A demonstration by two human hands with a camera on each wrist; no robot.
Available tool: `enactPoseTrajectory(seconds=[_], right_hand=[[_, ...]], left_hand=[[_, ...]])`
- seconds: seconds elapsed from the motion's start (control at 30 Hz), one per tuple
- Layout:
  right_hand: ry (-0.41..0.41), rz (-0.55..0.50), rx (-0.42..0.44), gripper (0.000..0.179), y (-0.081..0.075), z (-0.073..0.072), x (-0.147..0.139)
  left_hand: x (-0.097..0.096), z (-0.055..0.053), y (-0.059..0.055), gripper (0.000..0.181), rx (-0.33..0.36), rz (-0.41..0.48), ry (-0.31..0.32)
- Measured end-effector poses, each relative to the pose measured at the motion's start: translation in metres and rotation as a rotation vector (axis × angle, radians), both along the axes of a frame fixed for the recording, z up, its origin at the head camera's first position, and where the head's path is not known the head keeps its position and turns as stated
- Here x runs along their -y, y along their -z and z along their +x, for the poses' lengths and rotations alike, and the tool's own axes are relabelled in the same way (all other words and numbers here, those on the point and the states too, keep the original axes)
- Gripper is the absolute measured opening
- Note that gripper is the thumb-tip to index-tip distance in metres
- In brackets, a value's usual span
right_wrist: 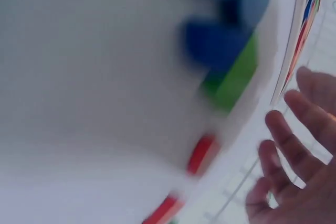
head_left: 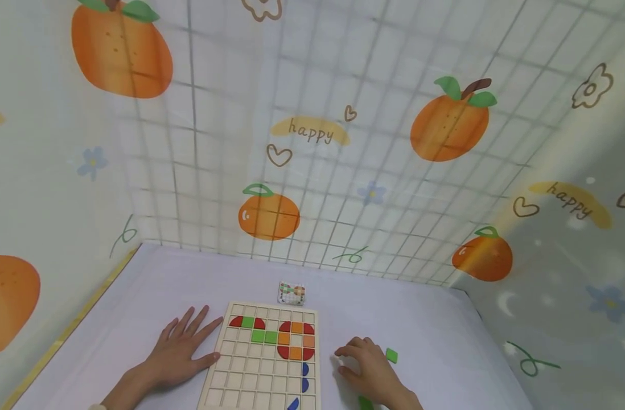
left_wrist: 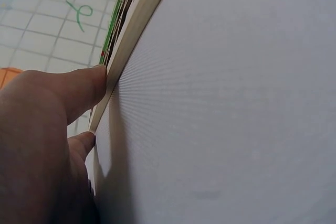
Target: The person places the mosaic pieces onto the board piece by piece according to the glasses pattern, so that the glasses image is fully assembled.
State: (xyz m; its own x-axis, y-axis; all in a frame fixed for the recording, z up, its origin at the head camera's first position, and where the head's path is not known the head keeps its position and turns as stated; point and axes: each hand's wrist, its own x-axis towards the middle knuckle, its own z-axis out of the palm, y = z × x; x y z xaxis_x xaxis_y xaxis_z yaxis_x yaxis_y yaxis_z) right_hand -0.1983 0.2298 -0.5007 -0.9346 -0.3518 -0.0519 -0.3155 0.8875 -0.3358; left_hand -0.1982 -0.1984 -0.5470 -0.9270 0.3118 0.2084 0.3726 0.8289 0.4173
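Note:
A pale wooden grid board (head_left: pixel 235 380) lies on the table, with red, green, orange and blue pieces set in its cells. Beside its left edge my left hand (head_left: pixel 176 356) rests on the table, fingers spread. The thumb (left_wrist: pixel 86 87) touches the board's side in the left wrist view. To the right of the board, my right hand (head_left: pixel 371 370) hovers with fingers loosely bent and nothing visible between them. Near it are a green square piece (head_left: pixel 391 355) and another green piece (head_left: pixel 366 403), partly hidden by the hand.
A small picture card (head_left: pixel 292 292) is just beyond the board's far edge. In the right wrist view, blue pieces (right_wrist: pixel 215 45), a green piece (right_wrist: pixel 239 80) and red pieces (right_wrist: pixel 203 154) appear blurred on the table. A printed curtain (head_left: pixel 338 193) borders the table.

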Motion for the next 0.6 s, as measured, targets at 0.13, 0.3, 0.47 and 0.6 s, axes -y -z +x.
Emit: enactPoseTrajectory(seconds=[0.13, 0.3, 0.47, 0.6], right_hand=[[-0.007, -0.061, 0.128, 0.022, -0.003, 0.006, -0.025], [-0.115, -0.188, 0.186, 0.023, -0.006, 0.012, -0.049], [0.031, -0.204, 0.376, 0.026, -0.012, 0.018, -0.061], [0.114, -0.212, 0.433, 0.024, -0.012, 0.022, -0.068]], left_hand=[[0.003, -0.001, 0.003, 0.071, 0.006, 0.010, 0.000], [0.006, 0.000, -0.001, 0.073, 0.056, -0.010, -0.013], [0.004, -0.003, -0.002, 0.073, 0.068, -0.022, -0.003], [0.003, -0.004, 0.001, 0.073, 0.056, -0.014, 0.002]])
